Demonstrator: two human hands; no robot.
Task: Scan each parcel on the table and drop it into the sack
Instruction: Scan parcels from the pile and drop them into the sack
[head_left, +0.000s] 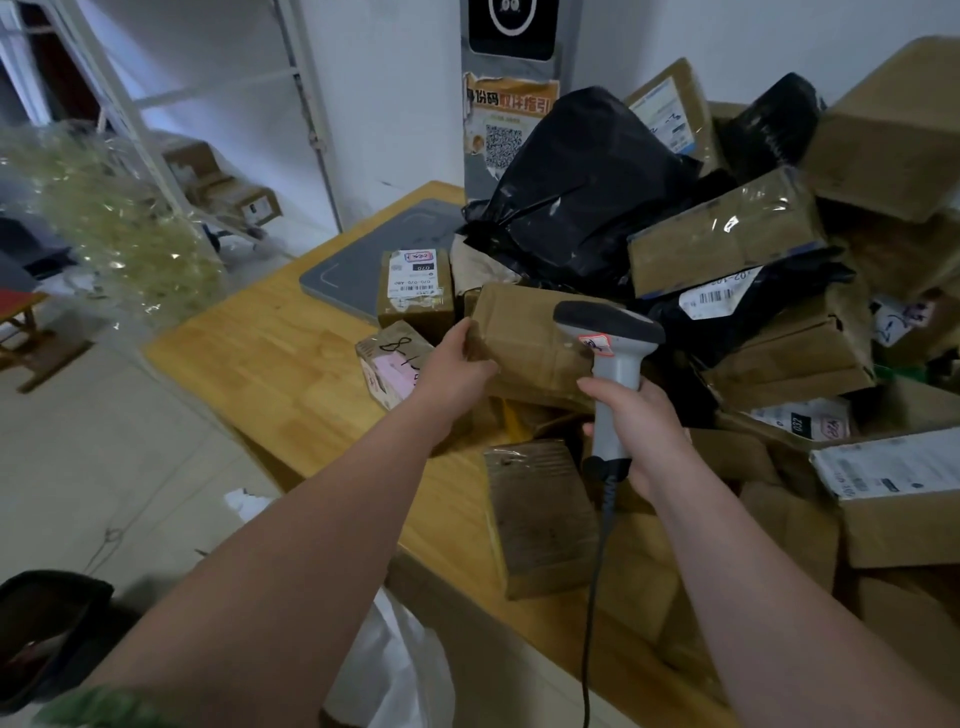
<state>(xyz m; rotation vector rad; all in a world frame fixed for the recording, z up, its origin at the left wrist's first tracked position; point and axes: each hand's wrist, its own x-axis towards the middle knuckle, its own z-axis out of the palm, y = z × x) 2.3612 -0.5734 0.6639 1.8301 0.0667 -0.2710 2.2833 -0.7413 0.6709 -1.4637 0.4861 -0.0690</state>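
This is looking like a parcel depot: labelled cardboard boxes (727, 239) and black mailing bags (582, 182) are crowding the table (270, 358), and a QR-code poster (506, 124) is hanging far behind.

view: single, head-worn | faces: forward and down over table (270, 364) | range: near | edges: seemingly wide-angle warped
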